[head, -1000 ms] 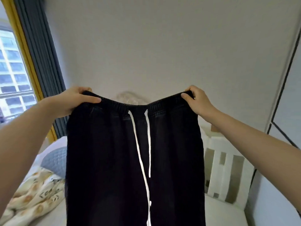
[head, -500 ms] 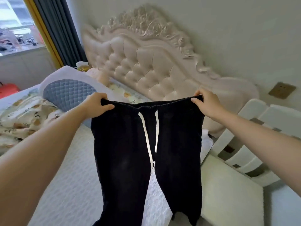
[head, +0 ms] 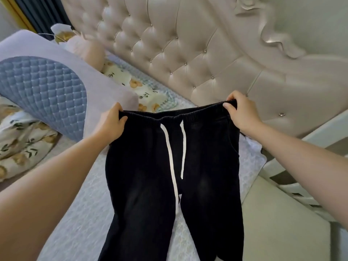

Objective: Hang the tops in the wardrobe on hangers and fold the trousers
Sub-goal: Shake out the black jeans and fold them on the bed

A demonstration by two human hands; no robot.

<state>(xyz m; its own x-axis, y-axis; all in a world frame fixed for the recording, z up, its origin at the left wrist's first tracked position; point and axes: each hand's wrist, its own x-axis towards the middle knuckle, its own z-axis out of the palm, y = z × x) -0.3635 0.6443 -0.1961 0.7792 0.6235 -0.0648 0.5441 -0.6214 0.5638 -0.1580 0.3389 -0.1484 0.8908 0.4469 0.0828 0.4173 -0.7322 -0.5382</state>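
Black trousers (head: 143, 185) with an elastic waistband and two white drawstrings (head: 172, 166) are stretched out over the bed (head: 79, 213), front side up, legs running toward me and out of the bottom of the view. My left hand (head: 111, 123) grips the left end of the waistband. My right hand (head: 241, 113) grips the right end. The waistband is held taut between them, close above the pale quilted mattress cover. Whether the legs rest fully on the bed I cannot tell.
A padded beige headboard (head: 188, 53) stands behind. A grey and blue quilted pillow (head: 43, 87) lies at left with a floral blanket (head: 22, 146) and a floral pillow (head: 139, 89). A pale bedside surface (head: 282, 223) and white slatted furniture (head: 310, 194) are at right.
My view has tipped down from the wall to the bed. Both hands have lowered the trousers from held up in the air to close over the mattress, grip unchanged.
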